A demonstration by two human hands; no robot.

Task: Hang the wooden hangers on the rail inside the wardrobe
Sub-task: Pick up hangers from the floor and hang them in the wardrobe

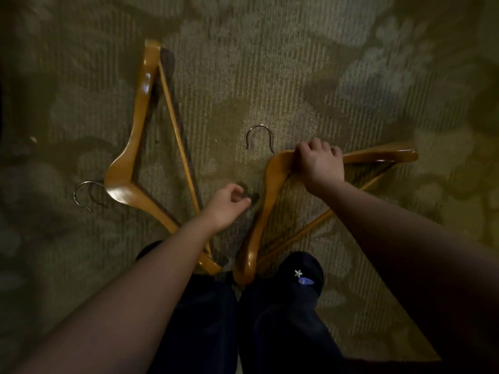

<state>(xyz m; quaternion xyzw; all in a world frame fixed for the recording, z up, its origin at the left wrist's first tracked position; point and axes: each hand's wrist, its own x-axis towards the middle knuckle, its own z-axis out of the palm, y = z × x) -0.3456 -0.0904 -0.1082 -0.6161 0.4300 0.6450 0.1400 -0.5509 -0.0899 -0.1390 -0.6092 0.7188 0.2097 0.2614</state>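
Two wooden hangers with metal hooks lie on a patterned carpet below me. The left hanger [140,114] lies flat, its hook [83,194] pointing left. My right hand [320,163] is closed around the shoulder of the right hanger [266,201], just right of its hook [259,136], which points away from me. My left hand [225,207] hovers between the two hangers with fingers loosely curled and nothing in it. No wardrobe or rail is in view.
Green-beige carpet [270,63] with a leaf pattern fills the view. My legs in dark trousers [216,319] and dark shoes [305,268] stand at the near ends of both hangers.
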